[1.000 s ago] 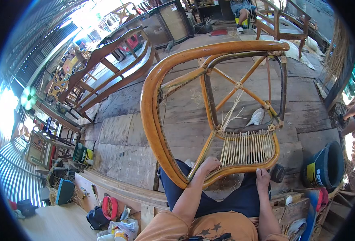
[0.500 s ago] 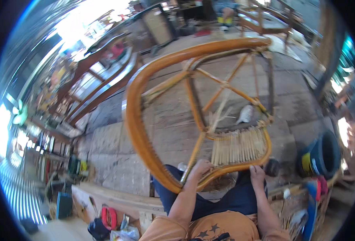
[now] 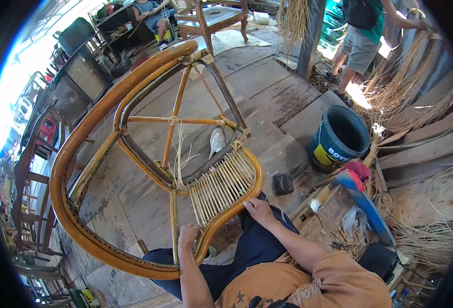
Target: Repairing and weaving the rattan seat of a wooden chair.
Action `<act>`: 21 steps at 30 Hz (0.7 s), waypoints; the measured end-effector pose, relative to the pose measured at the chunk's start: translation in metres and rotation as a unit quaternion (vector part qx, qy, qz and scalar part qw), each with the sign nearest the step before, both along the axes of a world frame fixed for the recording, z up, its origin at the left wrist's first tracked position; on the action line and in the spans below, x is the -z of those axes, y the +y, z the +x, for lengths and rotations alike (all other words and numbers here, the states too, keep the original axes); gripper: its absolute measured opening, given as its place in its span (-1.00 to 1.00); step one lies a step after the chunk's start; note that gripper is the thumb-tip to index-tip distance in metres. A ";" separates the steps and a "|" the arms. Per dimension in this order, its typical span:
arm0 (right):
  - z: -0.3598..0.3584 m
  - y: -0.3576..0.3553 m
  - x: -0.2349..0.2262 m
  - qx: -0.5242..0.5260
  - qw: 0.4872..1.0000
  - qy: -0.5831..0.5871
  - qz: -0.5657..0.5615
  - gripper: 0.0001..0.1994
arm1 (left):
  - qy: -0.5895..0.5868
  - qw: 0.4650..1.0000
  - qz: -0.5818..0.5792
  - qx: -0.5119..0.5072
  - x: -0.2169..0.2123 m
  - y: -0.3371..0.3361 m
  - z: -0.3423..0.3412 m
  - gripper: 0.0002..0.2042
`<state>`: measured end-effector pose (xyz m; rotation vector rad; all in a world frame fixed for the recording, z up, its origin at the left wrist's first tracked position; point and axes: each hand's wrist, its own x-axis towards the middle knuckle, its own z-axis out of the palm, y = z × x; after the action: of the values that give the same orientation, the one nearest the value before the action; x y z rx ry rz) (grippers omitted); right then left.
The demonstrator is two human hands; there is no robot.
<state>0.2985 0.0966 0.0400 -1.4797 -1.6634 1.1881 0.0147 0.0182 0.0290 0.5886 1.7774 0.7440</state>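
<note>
A large rattan chair frame with thick, glossy orange-brown poles lies tilted across my lap. Pale cane strips run side by side over one section near me, and a few loose strands stick up at its far left end. My left hand is closed at the near left corner of this strip section, beside the curved rim; its fingertips are partly hidden. On the right, my right hand wraps round the outer rim pole, its thumb on top.
A dark bucket stands on the plank floor at right, near a small black block. A low wooden bench carries a blue blade-shaped tool. Fibre bundles fill the right side. Two people are farther off; a wooden chair stands behind.
The view has swung right, bringing the bucket, fibre bundles and a standing person into plainer sight. The chair frame appears farther left and turned. Both hands stay at the frame's near side.
</note>
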 end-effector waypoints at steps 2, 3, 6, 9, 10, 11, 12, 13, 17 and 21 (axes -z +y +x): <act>-0.001 0.002 0.006 -0.005 0.999 -0.010 0.039 -0.74 | -0.005 1.000 -0.006 0.005 -0.001 0.001 0.000 -0.84; -0.001 0.000 0.008 0.002 0.999 -0.010 0.040 -0.74 | -0.004 1.000 -0.005 0.011 0.000 0.002 -0.002 -0.84; 0.000 0.000 0.001 0.015 1.000 -0.009 0.022 -0.73 | 0.036 0.998 -0.012 0.059 0.010 0.000 -0.008 -0.84; -0.008 -0.001 0.010 -0.007 0.999 -0.029 0.036 -0.74 | 0.157 0.957 0.091 0.227 0.010 -0.008 -0.017 -0.89; -0.007 -0.001 0.007 0.000 0.999 -0.027 0.041 -0.74 | 0.144 0.960 0.121 0.208 0.006 -0.010 -0.014 -0.88; -0.004 -0.001 0.003 -0.007 0.999 -0.036 0.031 -0.73 | 0.130 0.962 0.151 0.187 0.003 -0.008 -0.011 -0.88; -0.003 -0.001 0.001 -0.015 0.999 -0.045 0.022 -0.73 | 0.133 0.960 0.155 0.191 0.001 -0.005 -0.007 -0.88; 0.000 -0.002 0.002 -0.008 0.999 -0.029 0.033 -0.72 | 0.061 0.991 0.075 0.097 -0.011 -0.001 0.005 -0.88; 0.004 0.000 0.008 -0.017 0.998 -0.046 0.040 -0.72 | 0.055 0.994 0.042 0.081 -0.011 0.002 0.007 -0.88; 0.002 0.002 0.006 -0.015 0.999 -0.041 0.032 -0.70 | -0.022 1.000 0.008 -0.014 -0.010 0.006 0.008 -0.88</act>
<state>0.3009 0.0983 0.0344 -1.4858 -1.7677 1.0934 0.0231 0.0247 0.0392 0.5549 1.7446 0.7850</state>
